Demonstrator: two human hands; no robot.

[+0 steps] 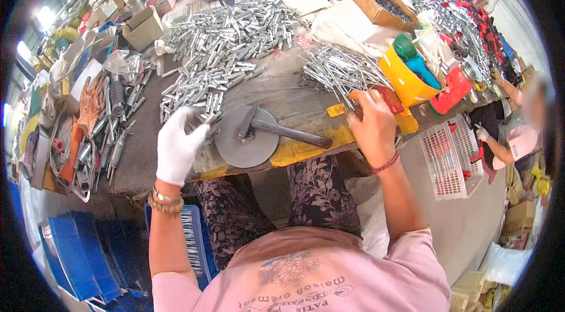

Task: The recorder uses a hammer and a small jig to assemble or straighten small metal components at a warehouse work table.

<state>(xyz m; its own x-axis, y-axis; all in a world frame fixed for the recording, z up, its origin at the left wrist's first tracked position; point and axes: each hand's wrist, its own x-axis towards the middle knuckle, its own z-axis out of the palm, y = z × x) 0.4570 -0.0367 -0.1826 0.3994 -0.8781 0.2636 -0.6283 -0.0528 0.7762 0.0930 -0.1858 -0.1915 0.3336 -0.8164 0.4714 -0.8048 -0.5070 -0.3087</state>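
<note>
My left hand (178,150), in a white glove, is at the near edge of a large heap of short silvery metal tubes (235,32). Its thumb and fingers curve around a small metal tube (210,117). To its right, a hammer (288,132) lies with its head on a round grey metal plate (238,150) and its dark handle pointing right. My bare right hand (375,127) hovers by the bench's front edge, fingers bent and apart, with nothing visible in them. Just beyond it lies a pile of thin metal rods (338,71); a small yellow piece (336,110) is close to its fingertips.
A yellow container (406,77) with green and blue items stands at the right, beside a red container (456,89). Hand tools (118,100) crowd the left. White baskets (450,159) and blue bins (76,253) stand below the bench. A co-worker (521,135) is at the right.
</note>
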